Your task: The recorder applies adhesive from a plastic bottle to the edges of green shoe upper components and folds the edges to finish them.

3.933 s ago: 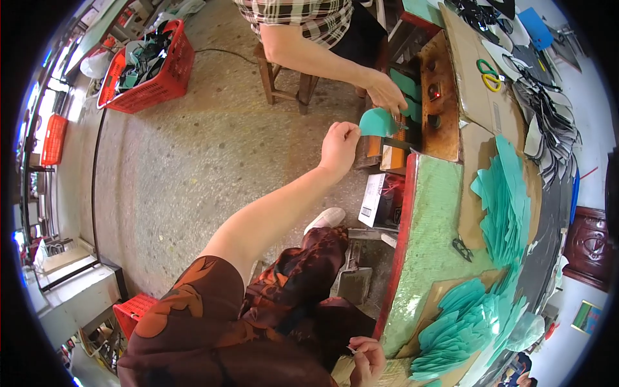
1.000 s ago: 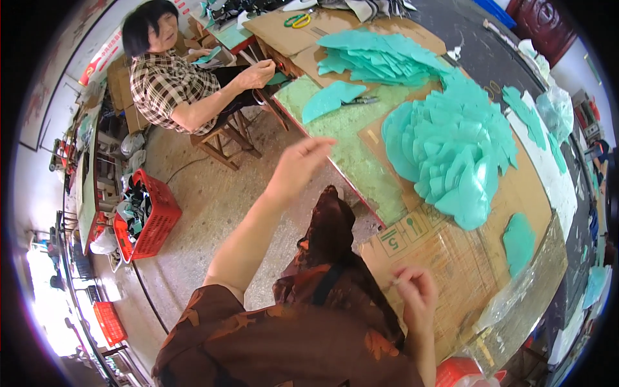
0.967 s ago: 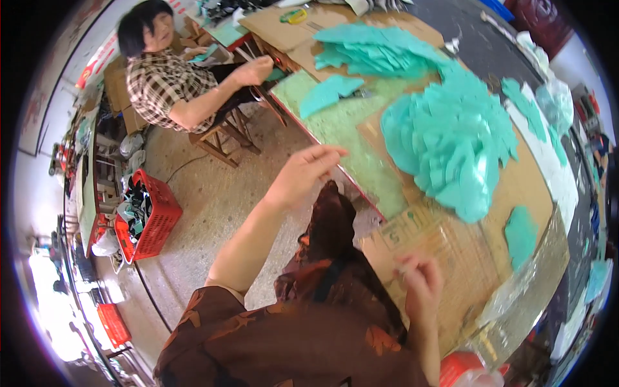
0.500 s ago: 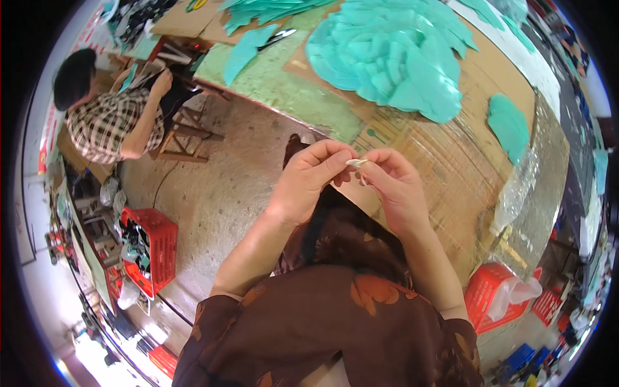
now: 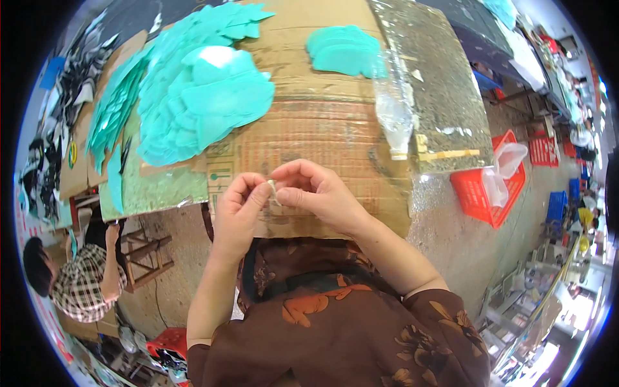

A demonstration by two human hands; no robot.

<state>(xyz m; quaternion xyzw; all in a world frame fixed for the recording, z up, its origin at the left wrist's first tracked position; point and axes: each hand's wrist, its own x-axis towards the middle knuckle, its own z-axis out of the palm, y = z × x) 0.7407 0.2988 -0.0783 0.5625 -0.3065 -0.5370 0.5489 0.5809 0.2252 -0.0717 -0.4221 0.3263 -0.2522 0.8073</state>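
A small whitish strip (image 5: 273, 191), thin and crumpled, is pinched between the fingertips of both hands above the near edge of the cardboard-covered table (image 5: 322, 138). My left hand (image 5: 237, 211) closes thumb and fingers on one side of it. On the other side my right hand (image 5: 320, 197) pinches it with the thumb, its fingers curled. What kind of thing the strip is, I cannot make out. Beyond my hands, to the left, lies a large heap of teal sheet pieces (image 5: 200, 97). A smaller teal stack (image 5: 345, 51) rests farther back.
A clear plastic bag (image 5: 394, 116) and a yellowish stick (image 5: 451, 155) lie on the table's right part. A red basket (image 5: 477, 193) with a plastic liner stands on the floor at right. At far left, a person in a plaid shirt (image 5: 84, 284) works near a wooden stool (image 5: 145, 258).
My view and body have turned to the right, so the table now lies straight ahead and the teal heap sits to the left. Both hands still pinch the whitish strip.
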